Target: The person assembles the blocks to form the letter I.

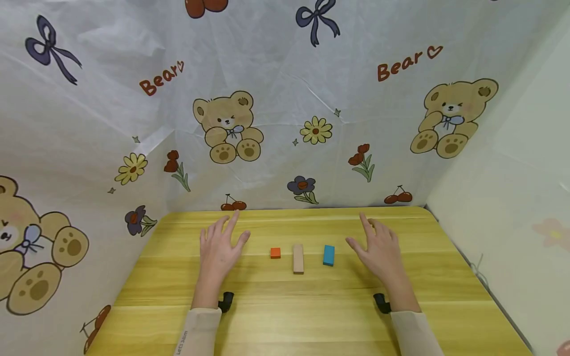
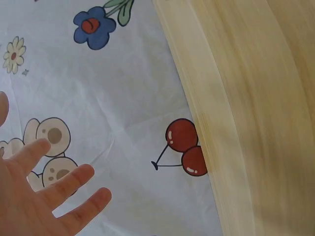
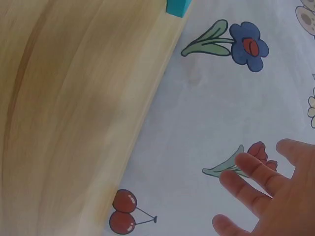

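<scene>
Hands: our left hand [image 1: 219, 253] and right hand [image 1: 382, 254] spread, empty | Blocks: tan block [image 1: 298, 258] between them, orange block [image 1: 275, 253] at its nine o'clock, blue block [image 1: 328, 255] at three | Care: we'd best pinch opposite flat sides squarely, fingers clear of neighbours

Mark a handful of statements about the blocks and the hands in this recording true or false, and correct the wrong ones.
1. The plain wooden block lies between the orange block and the blue block. True.
2. Of the three blocks, the blue one is nearest the right hand. True.
3. The right hand grips the blue block. False: it holds nothing and is apart from that block.
4. The orange block is the longest of the three. False: the plain wooden block is.
5. All three blocks lie on the wood-grain table. True.
</scene>
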{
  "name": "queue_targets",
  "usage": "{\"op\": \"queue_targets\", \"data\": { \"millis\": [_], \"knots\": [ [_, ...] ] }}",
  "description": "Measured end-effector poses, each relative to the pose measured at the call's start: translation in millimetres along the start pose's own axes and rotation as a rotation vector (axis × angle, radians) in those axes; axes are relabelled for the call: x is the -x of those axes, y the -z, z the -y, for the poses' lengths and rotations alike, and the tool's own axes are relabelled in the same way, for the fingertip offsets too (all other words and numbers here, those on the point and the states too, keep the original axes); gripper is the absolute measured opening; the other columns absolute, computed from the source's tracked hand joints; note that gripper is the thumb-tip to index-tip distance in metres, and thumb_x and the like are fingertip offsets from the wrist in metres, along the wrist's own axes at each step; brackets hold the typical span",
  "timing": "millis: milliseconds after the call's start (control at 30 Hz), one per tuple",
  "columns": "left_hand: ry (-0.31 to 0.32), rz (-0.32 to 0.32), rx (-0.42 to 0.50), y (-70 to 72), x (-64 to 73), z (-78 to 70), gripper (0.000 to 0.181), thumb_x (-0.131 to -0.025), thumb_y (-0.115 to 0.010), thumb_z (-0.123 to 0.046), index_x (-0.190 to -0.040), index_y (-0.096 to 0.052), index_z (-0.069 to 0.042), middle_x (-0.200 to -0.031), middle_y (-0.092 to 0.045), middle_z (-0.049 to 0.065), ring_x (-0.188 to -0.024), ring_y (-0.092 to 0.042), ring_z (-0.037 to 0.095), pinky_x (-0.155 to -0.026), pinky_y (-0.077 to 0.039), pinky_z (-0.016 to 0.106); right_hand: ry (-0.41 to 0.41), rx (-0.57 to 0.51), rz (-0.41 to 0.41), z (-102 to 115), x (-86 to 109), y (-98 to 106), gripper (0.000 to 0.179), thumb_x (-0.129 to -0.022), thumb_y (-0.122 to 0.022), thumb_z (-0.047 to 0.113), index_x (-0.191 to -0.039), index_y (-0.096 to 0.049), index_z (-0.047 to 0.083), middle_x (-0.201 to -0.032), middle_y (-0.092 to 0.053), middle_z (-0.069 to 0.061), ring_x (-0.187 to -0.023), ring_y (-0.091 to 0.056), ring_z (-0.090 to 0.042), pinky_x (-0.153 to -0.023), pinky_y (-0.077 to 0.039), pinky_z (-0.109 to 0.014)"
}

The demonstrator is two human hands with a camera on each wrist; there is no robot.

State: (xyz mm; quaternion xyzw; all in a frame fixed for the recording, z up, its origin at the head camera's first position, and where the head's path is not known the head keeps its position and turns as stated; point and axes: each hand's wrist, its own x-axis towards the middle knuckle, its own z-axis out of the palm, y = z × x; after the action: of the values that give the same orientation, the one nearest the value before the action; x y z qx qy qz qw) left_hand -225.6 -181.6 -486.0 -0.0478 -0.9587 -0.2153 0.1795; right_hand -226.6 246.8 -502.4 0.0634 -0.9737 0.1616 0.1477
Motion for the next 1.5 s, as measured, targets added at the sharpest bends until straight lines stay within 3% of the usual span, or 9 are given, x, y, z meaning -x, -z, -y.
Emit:
{"op": "queue_targets", "data": {
  "millis": [267,633,933,1233,1500],
  "knots": [
    [-0.023,0.007,0.021,-5.0,-0.2,-8.7,0.071,-0.105,-0.045,-0.069,-0.169,-0.025,-0.043,-0.159,-0.051,0.014,-0.144,-0.048,0.042,-0.121,-0.028,0.069,0.016,-0.084,-0.007,7.2,-0.4,-7.2,0.087,-0.106,-0.052,0.061,-0.172,-0.021,0.015,-0.151,-0.05,-0.028,-0.139,-0.046,-0.05,-0.113,-0.034,-0.072],
    [-0.004,0.045,0.078,-10.8,4.3,-22.4,0.072,-0.104,-0.051,-0.068,-0.167,-0.034,-0.039,-0.146,-0.06,0.012,-0.129,-0.058,0.037,-0.1,-0.045,0.057,0.032,-0.15,-0.013,12.5,-0.3,-13.2,0.084,-0.105,-0.058,0.056,-0.169,-0.029,0.01,-0.118,-0.064,-0.019,-0.103,-0.057,-0.035,-0.093,-0.044,-0.062],
    [0.001,0.074,0.244,-20.5,4.3,-33.8,0.067,-0.104,-0.059,-0.061,-0.164,-0.041,-0.039,-0.109,-0.066,0.002,-0.098,-0.062,0.021,-0.075,-0.045,0.035,-0.017,-0.331,0.113,15.3,-1.3,-18.9,0.093,-0.101,-0.064,0.06,-0.171,-0.024,0.014,-0.101,-0.056,-0.009,-0.069,-0.038,-0.015,-0.063,-0.035,-0.03],
    [0.033,0.12,0.455,-30.8,6.9,-40.5,0.063,-0.103,-0.065,-0.055,-0.16,-0.047,-0.039,-0.101,-0.066,-0.005,-0.089,-0.062,0.015,-0.075,-0.048,0.031,-0.016,-0.461,0.202,14.1,-0.7,-27.4,0.096,-0.097,-0.077,0.046,-0.17,-0.022,0.015,-0.094,-0.056,-0.002,-0.068,-0.042,-0.013,-0.06,-0.037,-0.027],
    [0.015,0.193,0.517,-44.1,9.6,-48.9,0.062,-0.102,-0.066,-0.055,-0.159,-0.048,-0.039,-0.098,-0.067,-0.007,-0.083,-0.061,0.01,-0.072,-0.049,0.028,-0.027,-0.494,0.238,10.8,1.1,-33.8,0.098,-0.095,-0.079,0.045,-0.17,-0.023,0.015,-0.092,-0.055,-0.001,-0.072,-0.044,-0.015,-0.063,-0.037,-0.028]
  ]
}}
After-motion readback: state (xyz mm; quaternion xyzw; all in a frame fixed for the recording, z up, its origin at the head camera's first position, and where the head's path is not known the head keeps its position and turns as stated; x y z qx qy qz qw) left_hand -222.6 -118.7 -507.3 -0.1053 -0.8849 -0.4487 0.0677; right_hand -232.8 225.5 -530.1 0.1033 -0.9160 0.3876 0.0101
